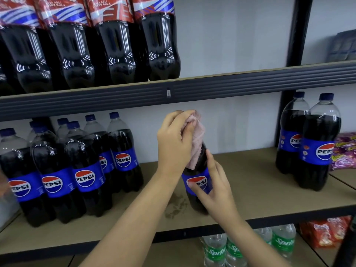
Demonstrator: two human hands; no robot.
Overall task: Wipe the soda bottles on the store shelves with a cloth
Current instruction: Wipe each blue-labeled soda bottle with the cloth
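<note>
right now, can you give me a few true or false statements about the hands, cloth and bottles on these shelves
1. The left hand holds a pink cloth over the top of a Pepsi bottle. True.
2. The right hand is empty and off the bottle. False: its grip is round the bottle at the blue label.
3. The held bottle stands on the middle shelf. True.
4. Sprite bottles sit on the top shelf. False: they are on the shelf below; red-labelled cola bottles are on top.
5. Two Pepsi bottles stand at the right. True.
</note>
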